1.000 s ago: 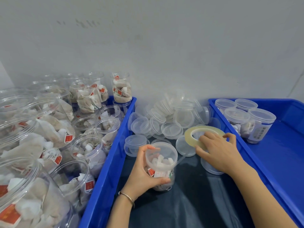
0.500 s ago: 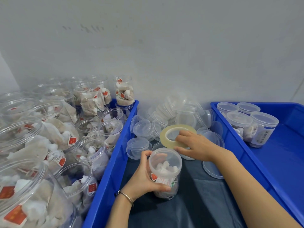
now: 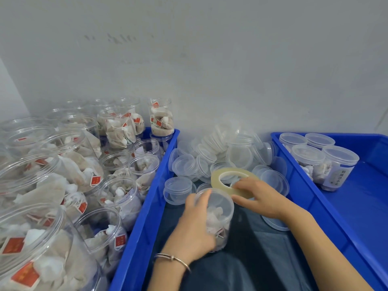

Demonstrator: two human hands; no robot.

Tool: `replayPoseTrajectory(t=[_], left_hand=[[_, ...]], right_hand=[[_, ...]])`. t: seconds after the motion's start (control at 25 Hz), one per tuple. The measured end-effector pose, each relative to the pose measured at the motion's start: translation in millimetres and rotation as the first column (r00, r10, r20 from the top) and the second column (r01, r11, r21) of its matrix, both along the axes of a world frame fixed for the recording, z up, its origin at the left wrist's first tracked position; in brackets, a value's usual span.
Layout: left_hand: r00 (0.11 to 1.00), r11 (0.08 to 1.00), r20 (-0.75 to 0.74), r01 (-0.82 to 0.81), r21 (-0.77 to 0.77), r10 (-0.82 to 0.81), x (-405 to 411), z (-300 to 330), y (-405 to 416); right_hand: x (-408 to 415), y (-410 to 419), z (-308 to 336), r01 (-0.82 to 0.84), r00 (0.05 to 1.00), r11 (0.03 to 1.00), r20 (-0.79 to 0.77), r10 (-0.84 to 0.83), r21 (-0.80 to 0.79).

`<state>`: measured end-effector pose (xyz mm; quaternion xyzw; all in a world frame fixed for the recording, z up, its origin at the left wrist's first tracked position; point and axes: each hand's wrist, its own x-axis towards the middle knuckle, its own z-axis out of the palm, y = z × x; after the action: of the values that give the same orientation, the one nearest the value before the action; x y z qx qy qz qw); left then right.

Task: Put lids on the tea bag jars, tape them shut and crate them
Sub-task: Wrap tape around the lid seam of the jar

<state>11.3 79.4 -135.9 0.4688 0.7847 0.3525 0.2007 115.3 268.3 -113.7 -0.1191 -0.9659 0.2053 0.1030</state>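
My left hand (image 3: 194, 225) grips a clear lidded jar of tea bags (image 3: 219, 213) that stands on the dark cloth between the two blue crates. My right hand (image 3: 260, 197) holds a roll of clear tape (image 3: 228, 176) just behind the jar's lid, close to its rim. A pile of loose clear lids (image 3: 212, 152) lies behind the tape against the wall. Several lidded jars (image 3: 319, 158) stand in the right blue crate (image 3: 361, 198).
The left blue crate (image 3: 147, 206) is packed with several open jars of tea bags (image 3: 117, 196). A small lidded pot (image 3: 178, 189) stands left of the held jar. Single lids (image 3: 275, 222) lie by my right wrist. A grey wall (image 3: 210, 70) closes the back.
My right hand has brought the tape roll left and down, from beside the right crate to just behind the jar's lid. My left hand has turned further over the jar.
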Motion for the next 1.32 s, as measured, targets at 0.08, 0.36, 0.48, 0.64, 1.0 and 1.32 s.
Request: replayPoseTrajectory(t=[0.08, 0.36, 0.48, 0.64, 1.0, 1.32], left_hand=[[0.982, 0.980, -0.157, -0.132, -0.149, 0.108, 22.8, 1.9, 13.1], [0.962, 0.965, -0.268, -0.026, -0.259, -0.046, -0.3, 29.5, 33.3], [0.967, 0.922, -0.207, 0.060, -0.382, -0.149, -19.0, 43.3, 35.6], [0.969, 0.920, -0.221, 0.016, -0.391, -0.110, 4.7, 40.2, 49.0], [0.865, 0.970, -0.441, -0.231, 0.075, 0.240, 11.2, 2.2, 49.2], [0.828, 0.955, -0.481, -0.209, 0.211, 0.288, 5.9, -7.0, 53.7]], right_hand=[[2.7, -5.7, -3.8, 0.055, 0.998, 0.998, -0.011, -0.055, 0.037], [19.3, -2.7, 0.8, 0.104, 0.994, 0.974, 0.010, -0.109, 0.201], [23.5, -4.7, 1.4, 0.120, 0.993, 0.972, -0.021, -0.118, 0.204], [20.1, -4.1, -5.9, 0.197, 0.978, 0.948, 0.013, -0.207, 0.251], [4.5, -5.6, -12.2, 0.189, 0.973, 0.961, 0.091, -0.210, 0.203], [2.8, -8.6, -13.8, 0.211, 0.961, 0.934, 0.115, -0.253, 0.289]])
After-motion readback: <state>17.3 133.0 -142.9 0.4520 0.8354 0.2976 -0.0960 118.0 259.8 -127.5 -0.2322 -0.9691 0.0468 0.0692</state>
